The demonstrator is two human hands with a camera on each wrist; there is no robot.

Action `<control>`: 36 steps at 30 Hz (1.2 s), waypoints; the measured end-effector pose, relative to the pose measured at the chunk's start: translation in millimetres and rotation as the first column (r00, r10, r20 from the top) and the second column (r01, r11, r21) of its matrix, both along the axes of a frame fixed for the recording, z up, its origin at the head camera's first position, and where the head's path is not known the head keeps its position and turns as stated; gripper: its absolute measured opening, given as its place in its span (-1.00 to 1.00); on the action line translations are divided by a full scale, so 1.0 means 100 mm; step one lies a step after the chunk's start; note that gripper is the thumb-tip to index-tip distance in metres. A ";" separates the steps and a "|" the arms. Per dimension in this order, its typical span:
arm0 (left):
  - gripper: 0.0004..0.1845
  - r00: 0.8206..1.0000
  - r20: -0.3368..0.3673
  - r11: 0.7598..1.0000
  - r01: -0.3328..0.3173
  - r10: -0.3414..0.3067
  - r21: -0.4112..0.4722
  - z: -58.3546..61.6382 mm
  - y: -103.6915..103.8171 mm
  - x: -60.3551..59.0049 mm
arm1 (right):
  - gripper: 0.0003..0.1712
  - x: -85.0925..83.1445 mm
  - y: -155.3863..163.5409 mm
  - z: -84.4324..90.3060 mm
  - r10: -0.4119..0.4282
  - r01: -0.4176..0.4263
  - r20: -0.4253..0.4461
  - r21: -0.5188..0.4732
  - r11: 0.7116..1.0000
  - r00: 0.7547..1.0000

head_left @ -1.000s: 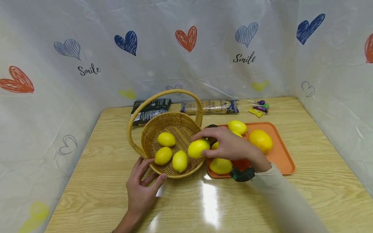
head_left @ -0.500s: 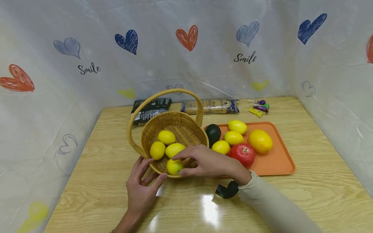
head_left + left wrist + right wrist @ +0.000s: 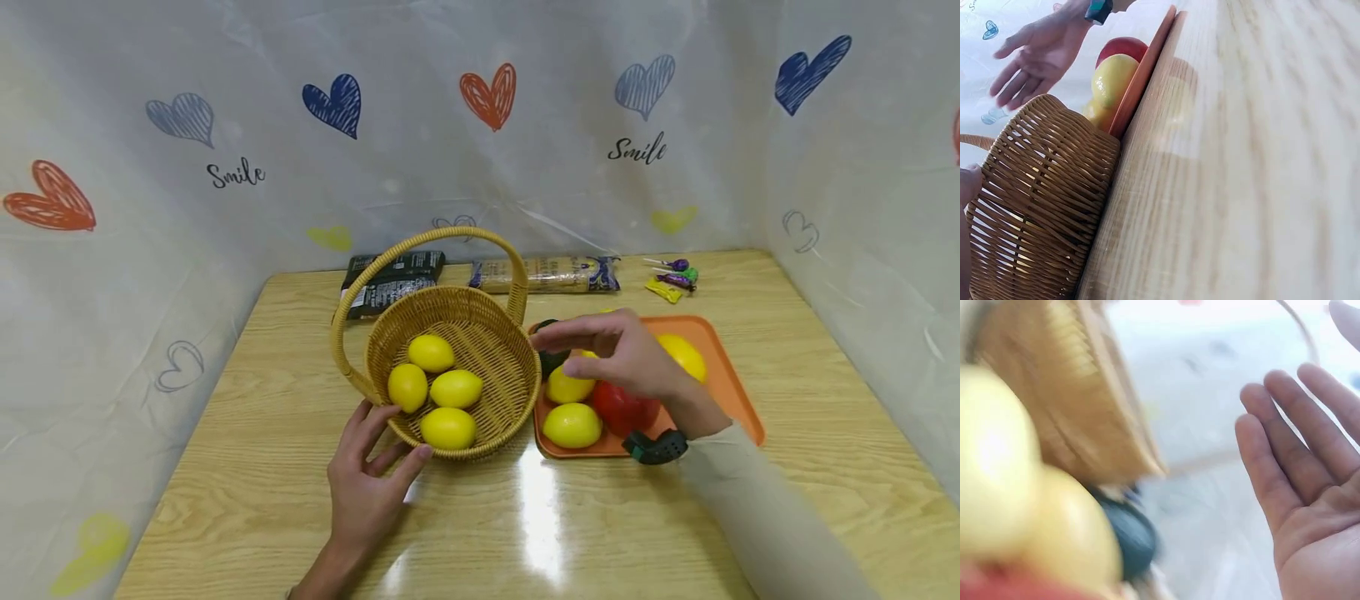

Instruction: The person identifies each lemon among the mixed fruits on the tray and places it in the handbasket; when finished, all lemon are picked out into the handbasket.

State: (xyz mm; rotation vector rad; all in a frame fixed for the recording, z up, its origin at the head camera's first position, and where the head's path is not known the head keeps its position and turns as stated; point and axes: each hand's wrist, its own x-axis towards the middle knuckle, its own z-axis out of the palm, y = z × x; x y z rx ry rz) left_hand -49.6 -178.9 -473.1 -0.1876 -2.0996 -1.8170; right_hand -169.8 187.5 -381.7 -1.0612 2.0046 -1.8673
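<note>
Right hand [image 3: 626,354] released, hovering over tray [image 3: 731,392] fruit; left hand [image 3: 371,479] flat against basket [image 3: 517,392]. Backdrop [image 3: 636,150] reads "Smile".

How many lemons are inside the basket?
4. In the basket, one lemon lies at the back, one at the left, one in the middle and one at the front. None looks hidden.
</note>
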 end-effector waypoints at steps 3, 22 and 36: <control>-0.32 1.000 -0.002 1.000 0.001 -0.001 -0.002 0.00 0.00 0.00 | -0.55 -0.07 0.27 0.06 -0.074 0.073 -0.016 -0.053 0.996 0.997; -0.33 1.000 -0.012 1.000 0.005 -0.005 -0.017 0.00 -0.02 -0.01 | -0.49 -0.39 0.85 -0.15 -0.483 0.493 -0.148 0.456 0.741 0.863; -0.32 1.000 -0.003 1.000 0.011 -0.011 0.000 -0.02 0.00 -0.01 | -0.42 -0.46 0.87 -0.25 -0.345 0.437 -0.276 0.672 0.597 0.897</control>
